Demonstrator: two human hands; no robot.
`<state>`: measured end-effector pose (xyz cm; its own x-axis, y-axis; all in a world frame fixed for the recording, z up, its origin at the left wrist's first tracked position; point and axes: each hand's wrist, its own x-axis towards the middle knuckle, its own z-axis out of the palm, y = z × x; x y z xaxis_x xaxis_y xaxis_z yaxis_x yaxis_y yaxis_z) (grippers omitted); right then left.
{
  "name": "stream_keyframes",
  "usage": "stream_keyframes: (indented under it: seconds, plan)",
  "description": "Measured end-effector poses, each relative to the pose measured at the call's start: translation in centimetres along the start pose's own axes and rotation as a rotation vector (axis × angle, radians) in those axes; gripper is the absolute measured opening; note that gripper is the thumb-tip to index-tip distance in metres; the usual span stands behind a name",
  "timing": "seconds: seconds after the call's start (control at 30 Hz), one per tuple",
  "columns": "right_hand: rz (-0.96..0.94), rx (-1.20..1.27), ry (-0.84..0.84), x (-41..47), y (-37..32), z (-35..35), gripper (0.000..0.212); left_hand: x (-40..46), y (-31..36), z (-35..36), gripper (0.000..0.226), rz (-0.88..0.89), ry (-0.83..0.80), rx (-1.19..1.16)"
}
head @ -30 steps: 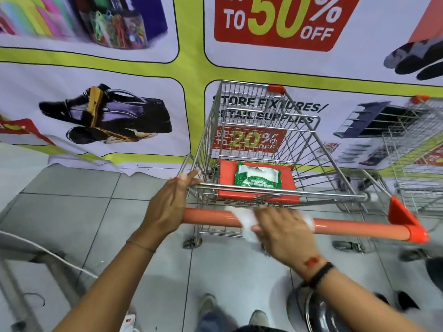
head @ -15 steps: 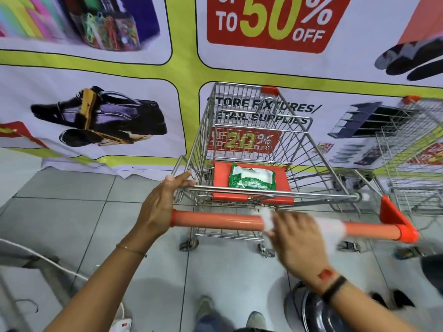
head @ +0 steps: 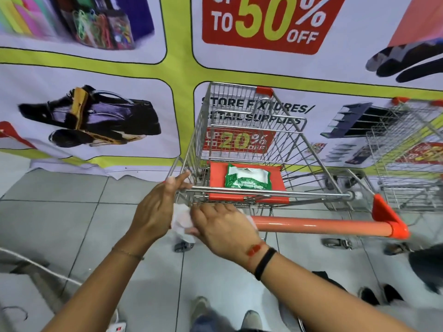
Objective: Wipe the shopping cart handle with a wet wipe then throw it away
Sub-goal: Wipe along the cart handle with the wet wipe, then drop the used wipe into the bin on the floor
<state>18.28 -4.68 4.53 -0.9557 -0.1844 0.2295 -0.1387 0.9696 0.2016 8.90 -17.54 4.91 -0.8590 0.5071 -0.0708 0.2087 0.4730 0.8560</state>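
Note:
A wire shopping cart (head: pixel 242 130) stands in front of me with an orange handle (head: pixel 318 226) running across. My right hand (head: pixel 223 230) is wrapped around the handle's left part, pressing a white wet wipe (head: pixel 181 220) onto it. My left hand (head: pixel 155 209) grips the handle's left end, its fingertips touching the cart's wire frame, right beside the wipe. A green and white pack of wipes (head: pixel 247 179) lies on the orange child seat (head: pixel 278 185).
A printed banner (head: pixel 96 75) hangs on the wall right behind the cart. A second wire cart (head: pixel 407 149) stands at the right. Grey floor tiles (head: pixel 55 212) lie to the left. Another person's dark shoes (head: pixel 381 295) are at lower right; a white cable (head: pixel 36 265) runs at lower left.
My right hand has slid the wipe leftward along the handle, from the middle to the left end beside my left hand. The cart shifted slightly.

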Motion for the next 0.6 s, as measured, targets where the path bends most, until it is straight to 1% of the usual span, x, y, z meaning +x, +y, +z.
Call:
stream_keyframes:
  seconds: [0.13,0.2,0.3,0.4,0.47,0.53,0.6]
  plan:
    - [0.072,-0.012,0.024,-6.0,6.5,0.1,0.054,0.0,0.5,0.0,0.050,0.080,0.025,0.161]
    - [0.092,-0.045,0.030,-9.4,10.3,-0.2,0.053,0.0,0.7,0.1,0.050,0.085,0.029,0.198]
    - [0.102,-0.057,-0.033,-14.0,15.5,-0.5,0.051,-0.3,0.8,-0.1,0.051,0.076,0.044,0.260]
    - [0.057,-0.064,-0.105,-17.3,20.1,-0.9,0.050,-0.4,1.0,-0.2,0.051,0.079,0.044,0.327]
    - [-0.001,-0.073,-0.125,-18.7,22.4,-1.2,0.049,-0.3,1.1,-0.4,0.054,0.081,0.001,0.412]
    - [-0.046,-0.089,-0.145,-20.1,24.0,-1.6,0.050,-0.2,1.5,-0.5,0.061,0.116,-0.063,0.557]
    - [-0.038,-0.105,-0.100,-21.9,24.9,-1.9,0.051,-0.2,2.1,0.0,0.072,0.155,-0.107,0.714]
